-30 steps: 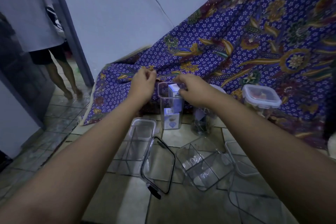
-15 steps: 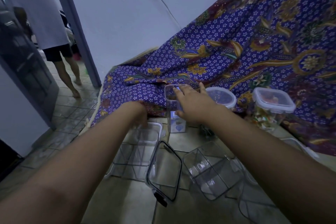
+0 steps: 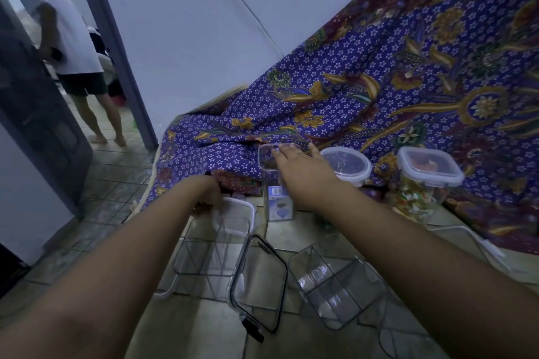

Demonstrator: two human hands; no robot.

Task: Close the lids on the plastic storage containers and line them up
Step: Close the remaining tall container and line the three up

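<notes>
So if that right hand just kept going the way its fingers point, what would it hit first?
Probably the patterned cloth. The right hand lies flat over the tall clear container, fingers pointing away over its top; the draped fabric rises just behind. Depth is hard to judge.

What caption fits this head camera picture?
Right hand on tall container; left hand at a white lid.

- Left hand (image 3: 208,194): bare; no ring, glove or watch visible. Partly blurred, fingers hard to make out.
- Right hand (image 3: 303,173): bare; back of hand faces camera, short nails visible on fingers (image 3: 284,151).
- Both forearms bare from wrist to near frame edge; no sleeve, cuff or band in view.
- No marks or jewellery discernible in the dim light.
</notes>
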